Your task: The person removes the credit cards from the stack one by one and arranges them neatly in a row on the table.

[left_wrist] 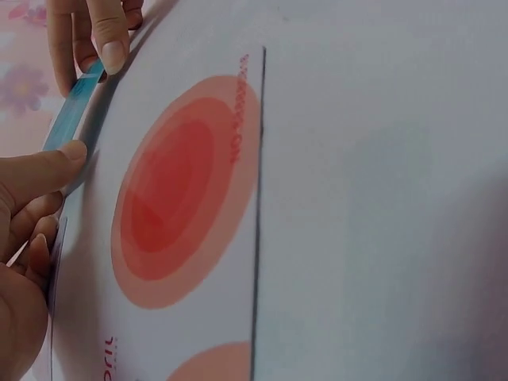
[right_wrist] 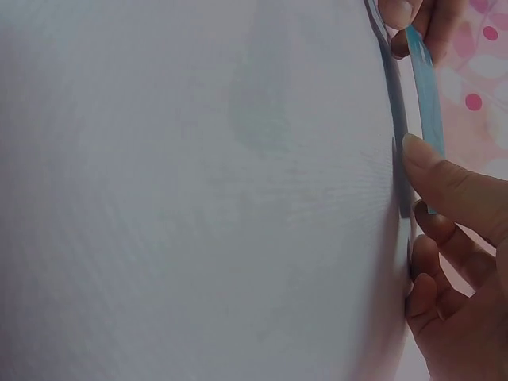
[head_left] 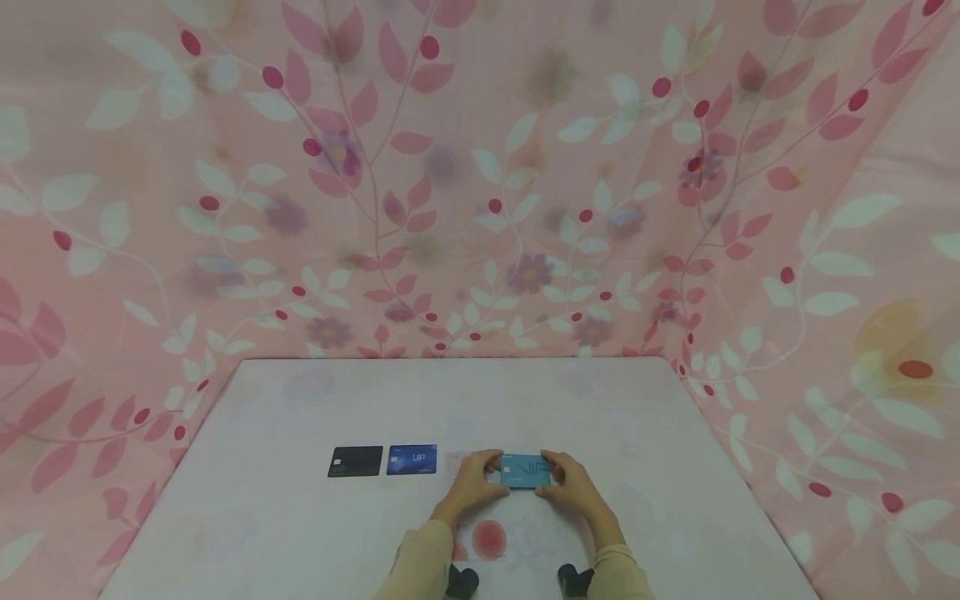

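While the left hand (head_left: 474, 482) and the right hand (head_left: 572, 483) pinch a light blue card (head_left: 525, 471) by its two ends, thumbs at the near edge and fingers at the far one, its chip and lettering face the head camera; the wrist views show it almost edge-on, with a dark band of shadow beside it on the white table (head_left: 300, 533), so it appears lifted, though whether any edge touches cannot be told; to its left lie a black card (head_left: 356, 462) and a dark blue card (head_left: 412, 459), side by side with a narrow gap. Note the likely faults and their causes: the light blue card looks thin and smooth, so uneven thumb pressure could let one end slip; too hard a squeeze from both ends could bow it; a release by one hand ahead of the other could turn it askew; a drop, rather than a gentle lowering, might send it sliding, perhaps toward the printed red circle (head_left: 489, 539) nearer the person; the left hand is the closer to the dark blue card, and a sideways drift of the knuckles could knock that card out of line.
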Tool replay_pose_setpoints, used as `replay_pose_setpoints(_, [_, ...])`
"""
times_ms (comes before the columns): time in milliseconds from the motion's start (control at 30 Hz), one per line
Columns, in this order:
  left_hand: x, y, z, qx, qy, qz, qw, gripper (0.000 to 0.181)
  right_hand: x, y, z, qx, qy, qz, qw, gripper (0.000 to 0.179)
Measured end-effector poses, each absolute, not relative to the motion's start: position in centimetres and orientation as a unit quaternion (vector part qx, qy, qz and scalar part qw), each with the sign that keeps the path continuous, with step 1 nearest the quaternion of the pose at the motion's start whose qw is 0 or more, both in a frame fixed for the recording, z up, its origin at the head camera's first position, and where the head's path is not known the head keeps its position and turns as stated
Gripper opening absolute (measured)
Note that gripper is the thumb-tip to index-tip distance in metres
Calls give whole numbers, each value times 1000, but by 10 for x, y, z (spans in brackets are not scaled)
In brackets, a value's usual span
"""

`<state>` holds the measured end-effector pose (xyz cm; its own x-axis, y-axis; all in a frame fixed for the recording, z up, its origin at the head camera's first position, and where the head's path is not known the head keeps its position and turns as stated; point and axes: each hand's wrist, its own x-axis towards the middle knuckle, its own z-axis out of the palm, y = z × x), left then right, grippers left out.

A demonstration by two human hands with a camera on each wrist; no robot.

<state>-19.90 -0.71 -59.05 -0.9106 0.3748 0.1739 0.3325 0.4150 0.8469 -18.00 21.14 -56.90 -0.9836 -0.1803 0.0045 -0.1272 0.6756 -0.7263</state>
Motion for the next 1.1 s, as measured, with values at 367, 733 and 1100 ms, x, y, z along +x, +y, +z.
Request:
replay_pose_setpoints(367, [-196, 1, -590, 200, 852, 484, 21, 60, -181, 216, -568, -69, 917, -390, 42, 66])
replay_pose_setpoints(733, [-195, -3, -586, 196, 856, 478, 25, 59, -182, 212, -569, -90, 912, -398, 42, 65])
replay_pose_setpoints(1100, [-201, -13, -586, 213, 839, 499, 24, 58, -184, 204, -566, -86, 916, -387, 61, 66])
